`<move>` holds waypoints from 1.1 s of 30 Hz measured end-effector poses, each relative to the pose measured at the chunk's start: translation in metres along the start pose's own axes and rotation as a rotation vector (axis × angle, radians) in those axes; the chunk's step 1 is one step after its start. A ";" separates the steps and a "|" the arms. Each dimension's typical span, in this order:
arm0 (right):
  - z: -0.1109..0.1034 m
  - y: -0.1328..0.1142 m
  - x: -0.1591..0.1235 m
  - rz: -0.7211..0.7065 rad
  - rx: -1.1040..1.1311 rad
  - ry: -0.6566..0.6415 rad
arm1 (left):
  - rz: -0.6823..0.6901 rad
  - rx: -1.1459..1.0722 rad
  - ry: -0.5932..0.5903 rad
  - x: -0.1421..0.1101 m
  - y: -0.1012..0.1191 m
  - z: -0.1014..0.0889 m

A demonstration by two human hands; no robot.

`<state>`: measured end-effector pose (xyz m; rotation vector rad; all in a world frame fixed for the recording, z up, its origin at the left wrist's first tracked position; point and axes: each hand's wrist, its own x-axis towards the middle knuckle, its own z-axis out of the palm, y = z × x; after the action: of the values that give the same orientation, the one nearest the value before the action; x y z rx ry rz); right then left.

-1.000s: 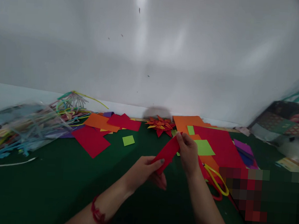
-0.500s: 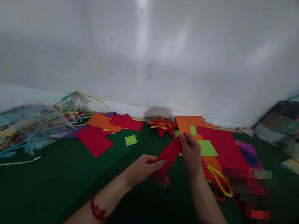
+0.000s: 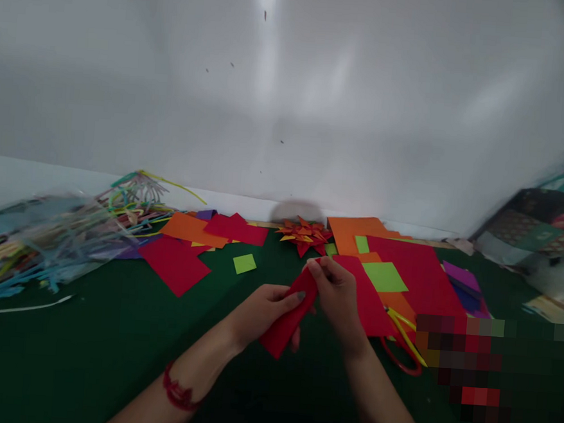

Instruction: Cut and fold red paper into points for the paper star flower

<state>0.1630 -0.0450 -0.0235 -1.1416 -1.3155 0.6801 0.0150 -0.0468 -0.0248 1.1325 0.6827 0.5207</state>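
A folded-looking red paper strip point(image 3: 290, 321) slants between my hands above the green table. My left hand point(image 3: 268, 313) is closed on its middle, thumb on top and fingertips showing beneath. At the strip's upper end, my right hand point(image 3: 337, 289) pinches the paper between thumb and fingers. Another red sheet point(image 3: 365, 301) lies just right of my right hand, partly covered by it. Beyond the hands sits a spiky orange-red paper flower point(image 3: 304, 235). Yellow-and-red-handled scissors point(image 3: 405, 349) lie near my right forearm.
Orange and red sheets point(image 3: 417, 272) with a light green piece point(image 3: 386, 277) lie at the right. At the left are red paper point(image 3: 174, 265), a green square point(image 3: 244, 263) and a plastic bag of coloured strips point(image 3: 82, 230). A white wall point(image 3: 196, 122) stands behind; a patterned bag point(image 3: 527, 219) sits far right.
My right hand has moved left and slightly down with the strip, which now hangs lower and looks folded. The red sheet beside the scissors now shows, and the scissors have shifted slightly.
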 end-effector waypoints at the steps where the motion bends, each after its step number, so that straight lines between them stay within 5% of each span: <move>1: -0.002 -0.001 0.000 -0.010 -0.009 0.036 | -0.007 0.004 -0.023 0.000 0.000 -0.001; 4: -0.010 -0.005 0.002 -0.029 -0.051 0.130 | -0.011 0.015 -0.096 0.000 -0.001 -0.002; 10: -0.016 -0.005 0.005 -0.035 -0.065 0.119 | 0.015 0.098 -0.037 0.003 -0.006 0.001; 16: -0.022 0.004 0.009 -0.024 -0.035 0.161 | 0.064 0.061 -0.123 0.004 -0.005 -0.001; 25: -0.023 0.009 0.012 0.011 0.027 0.277 | 0.112 -0.156 0.043 0.013 -0.017 0.011; 33: -0.023 0.019 0.015 0.043 0.082 0.271 | 0.141 0.041 0.074 0.010 -0.012 0.013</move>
<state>0.1921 -0.0310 -0.0318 -1.1540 -1.0275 0.5822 0.0315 -0.0527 -0.0349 1.2099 0.6835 0.6736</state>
